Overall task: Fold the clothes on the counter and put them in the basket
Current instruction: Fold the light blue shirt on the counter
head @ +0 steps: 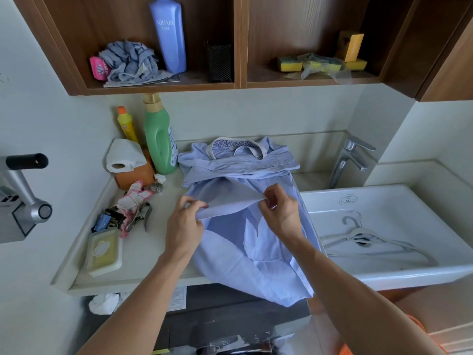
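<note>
Both hands are on the same fold. The left hand (185, 224) pinches the doubled edge of the shirt (238, 265) between thumb and curled fingers. The right hand (280, 212), nearer the sink (409, 272), pinches that edge further along, so the cloth rises in a ridge between them. The shirt lies on the surface (143, 252) just beside the sink. Its collar is at the wall end, its sleeves are laid across the upper part, and its tail hangs over the front edge.

I'd call it partway folded: the sleeves are in, but the body is not yet brought up and squared. Nothing has gone into a basket that I can see. An orange edge (419, 329) below the sink may be the basket, though I can't tell. Hangers (363, 237) sit in the sink.
</note>
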Demonstrator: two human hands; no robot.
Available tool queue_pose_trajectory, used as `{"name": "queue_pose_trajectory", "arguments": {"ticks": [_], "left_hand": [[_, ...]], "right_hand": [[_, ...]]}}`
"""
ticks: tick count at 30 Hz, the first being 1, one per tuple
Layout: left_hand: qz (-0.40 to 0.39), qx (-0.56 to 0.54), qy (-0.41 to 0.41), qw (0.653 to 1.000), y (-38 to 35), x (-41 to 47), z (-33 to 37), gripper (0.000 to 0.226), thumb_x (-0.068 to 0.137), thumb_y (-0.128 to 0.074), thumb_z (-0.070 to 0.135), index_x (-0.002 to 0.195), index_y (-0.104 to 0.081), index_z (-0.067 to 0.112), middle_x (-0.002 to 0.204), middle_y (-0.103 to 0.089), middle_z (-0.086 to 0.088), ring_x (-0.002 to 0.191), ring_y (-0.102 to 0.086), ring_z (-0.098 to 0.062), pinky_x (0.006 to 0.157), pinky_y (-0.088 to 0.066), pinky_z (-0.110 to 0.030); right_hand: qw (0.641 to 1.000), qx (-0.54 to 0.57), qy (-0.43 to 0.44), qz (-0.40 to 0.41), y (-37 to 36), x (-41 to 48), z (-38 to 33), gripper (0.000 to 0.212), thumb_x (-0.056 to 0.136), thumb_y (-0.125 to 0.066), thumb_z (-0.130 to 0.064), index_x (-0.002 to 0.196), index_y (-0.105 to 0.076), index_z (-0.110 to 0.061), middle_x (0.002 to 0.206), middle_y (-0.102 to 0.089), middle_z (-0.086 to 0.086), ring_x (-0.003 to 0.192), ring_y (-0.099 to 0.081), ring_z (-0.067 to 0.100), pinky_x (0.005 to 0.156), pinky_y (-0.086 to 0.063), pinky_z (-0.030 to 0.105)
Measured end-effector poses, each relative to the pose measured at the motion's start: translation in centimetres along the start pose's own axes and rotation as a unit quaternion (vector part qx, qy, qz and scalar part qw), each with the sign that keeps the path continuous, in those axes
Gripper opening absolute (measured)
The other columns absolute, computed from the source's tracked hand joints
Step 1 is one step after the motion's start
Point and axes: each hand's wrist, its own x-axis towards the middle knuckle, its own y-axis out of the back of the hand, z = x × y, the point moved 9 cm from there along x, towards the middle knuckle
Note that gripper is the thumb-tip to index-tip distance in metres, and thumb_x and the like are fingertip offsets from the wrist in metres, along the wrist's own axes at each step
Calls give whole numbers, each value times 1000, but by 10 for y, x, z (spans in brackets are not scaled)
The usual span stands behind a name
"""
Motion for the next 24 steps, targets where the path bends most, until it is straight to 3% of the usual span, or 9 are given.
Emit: {"name": "queue_pose_trajectory", "arguments": {"ticks": [3,6,8,10,12,14,16,20,24], "left_hand": [[13,-67,-62,996,10,7,19,51,67,-51,-16,98,-73,18,106,-64,8,90,-63,-8,76,-49,-20],[-169,-73,-56,981,-14,10,37,45,77,-46,-6,96,-75,23,102,-73,13,96,-68,-7,82,-53,-23],[-443,90,3,892,-50,-15,26,36,83,-49,8,101,-76,24,104,-74,5,94,-68,-16,80,-53,-28],[-617,158,67,768,-62,-49,5,25,84,-58,23,102,-75,23,94,-73,-4,74,-65,-19,64,-49,-28],[-585,42,102,803,-74,-42,4,18,82,-66,32,96,-74,25,93,-73,-5,65,-63,-14,59,-47,-24],[-421,-58,97,900,-82,-10,-2,18,87,-69,27,105,-71,27,106,-71,1,81,-67,-12,71,-48,-18],[-300,-22,57,952,-91,9,-9,35,89,-70,28,123,-63,24,120,-61,3,100,-63,-17,85,-45,-22],[-393,162,48,904,-148,-8,-28,44,81,-62,45,122,-58,28,125,-54,-2,116,-54,-28,94,-46,-34],[-408,155,116,892,-160,16,-32,16,91,-56,35,92,-62,20,101,-63,-6,101,-63,-29,78,-48,-34]], "right_hand": [[996,43,-38,-65,-24,-23,14,15,77,-55,-17,91,-53,-21,68,-60,-2,60,-64,22,59,-54,35],[935,-1,-39,-352,-92,-70,19,16,81,-58,-9,94,-63,-16,65,-61,-13,61,-65,18,66,-59,36],[844,-70,-23,-532,-118,-104,24,16,88,-59,-9,92,-68,-21,64,-65,-19,65,-70,11,73,-60,29],[800,-95,-29,-591,-119,-109,32,11,92,-59,-17,92,-71,-18,69,-70,-16,69,-72,6,74,-56,21],[835,-75,-41,-543,-112,-86,37,13,94,-60,-21,91,-70,-13,73,-72,-6,59,-68,2,65,-50,12],[875,-70,-36,-478,-106,-58,41,13,93,-62,-23,84,-66,-14,71,-69,0,51,-62,2,62,-46,11],[902,-78,-7,-425,-107,-34,43,12,91,-64,-25,85,-67,-15,75,-65,-2,60,-62,10,67,-48,19],[915,-109,53,-385,-128,-11,50,25,89,-63,-32,113,-62,-23,115,-47,-2,85,-61,17,82,-48,27],[851,-152,87,-495,-164,-9,74,33,90,-61,-36,122,-58,-31,129,-40,1,103,-59,25,93,-49,34]]}}
